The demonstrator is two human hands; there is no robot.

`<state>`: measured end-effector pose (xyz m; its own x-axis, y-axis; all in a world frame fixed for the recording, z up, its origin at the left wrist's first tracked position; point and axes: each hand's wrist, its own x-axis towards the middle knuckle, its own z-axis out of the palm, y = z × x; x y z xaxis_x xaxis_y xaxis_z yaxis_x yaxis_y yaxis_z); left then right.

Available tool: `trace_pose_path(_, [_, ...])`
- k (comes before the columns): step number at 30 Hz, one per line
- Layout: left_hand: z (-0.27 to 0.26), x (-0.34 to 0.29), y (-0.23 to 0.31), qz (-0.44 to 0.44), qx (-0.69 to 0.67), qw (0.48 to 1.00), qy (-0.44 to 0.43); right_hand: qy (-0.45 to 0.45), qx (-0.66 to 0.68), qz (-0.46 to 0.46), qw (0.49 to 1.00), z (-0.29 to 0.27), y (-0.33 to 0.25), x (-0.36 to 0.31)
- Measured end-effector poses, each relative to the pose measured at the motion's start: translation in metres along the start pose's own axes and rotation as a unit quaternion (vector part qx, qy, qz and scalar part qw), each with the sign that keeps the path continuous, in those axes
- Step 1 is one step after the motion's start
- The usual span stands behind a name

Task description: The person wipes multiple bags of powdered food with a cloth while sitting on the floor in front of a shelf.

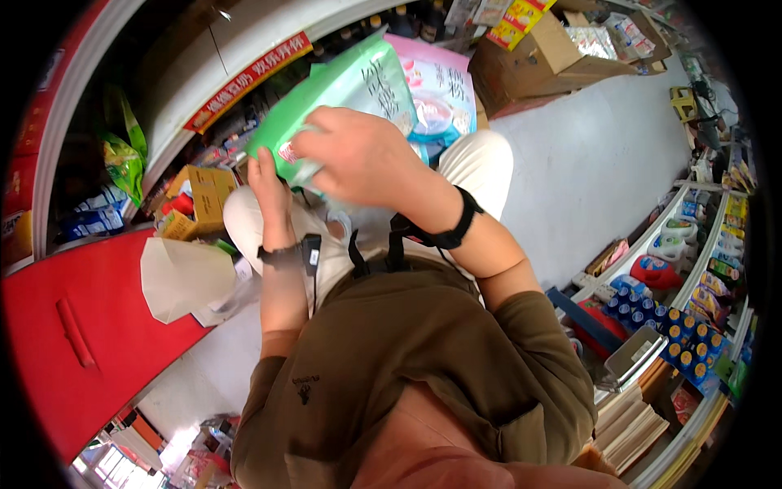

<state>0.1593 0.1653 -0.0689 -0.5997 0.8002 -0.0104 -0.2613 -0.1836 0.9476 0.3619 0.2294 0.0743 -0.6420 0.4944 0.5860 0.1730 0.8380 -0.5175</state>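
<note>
A green plastic pouch with a pale front [379, 81] is tilted in front of me above my knees. My left hand [270, 186] grips its lower left edge, thumb and fingers closed on it. Over the front of the pouch, my right hand [358, 156] is curled with its fingers drawn together and slightly blurred. Something whitish shows under those fingers, but I cannot make out what it is. Just behind the green pouch, to its right, stands a pink and white pouch [444, 85], partly covered by it.
A low shelf with a red label strip [248, 81] runs along the far left. An open yellow carton [208, 196] and a whitish bin [183, 277] stand left of my knees. Open cardboard boxes [529, 61] sit at the far right. Shelves with bottles [656, 273] line the right.
</note>
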Motion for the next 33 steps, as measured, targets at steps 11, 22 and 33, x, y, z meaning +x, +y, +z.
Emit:
trace_pose_path(11, [-0.006, 0.002, -0.007, 0.02, -0.044, 0.999, 0.017, 0.206, 0.138, -0.135, 0.959, -0.067, -0.111, -0.013])
trace_pose_path(22, [-0.002, -0.001, -0.002, 0.013, 0.003, 0.999, 0.046, 0.224, 0.142, -0.107, 0.958, -0.073, -0.108, -0.006])
trace_pose_path(33, [-0.006, -0.005, -0.003, 0.012, -0.038, 0.999, 0.029, 0.16, 0.154, -0.23, 0.947, -0.092, -0.065, -0.024])
